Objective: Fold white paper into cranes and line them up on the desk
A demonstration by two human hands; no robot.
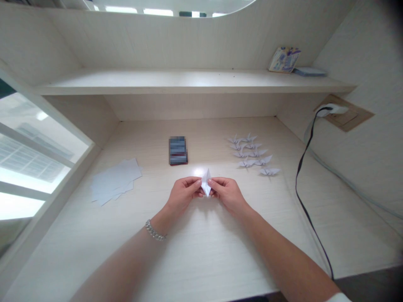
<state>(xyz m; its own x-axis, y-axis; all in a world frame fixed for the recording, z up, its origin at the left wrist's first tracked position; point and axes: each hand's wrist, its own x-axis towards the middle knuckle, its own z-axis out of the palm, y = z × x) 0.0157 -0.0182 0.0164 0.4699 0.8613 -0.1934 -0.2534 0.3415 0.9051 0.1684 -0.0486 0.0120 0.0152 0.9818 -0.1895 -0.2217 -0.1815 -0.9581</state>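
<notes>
Between my two hands is a small piece of white folded paper (pixel 206 183), diamond-shaped with a crease down its middle. My left hand (pixel 186 189) pinches its left side between thumb and fingers. On the opposite side my right hand (pixel 227 192) pinches it the same way. The paper is held just above the desk, with its points up and down. To the right of my hands, several white folded paper cranes (pixel 250 153) stand in two rows, one of them (pixel 269 172) a little apart at the front.
Loose white paper sheets (pixel 116 180) lie overlapping at the left. A phone (pixel 178 150) with a blurred screen lies behind my hands. A black cable (pixel 298 180) runs from the wall socket (pixel 344 112) down the desk's right side. A shelf (pixel 170 79) spans the back, holding a small box (pixel 284 60).
</notes>
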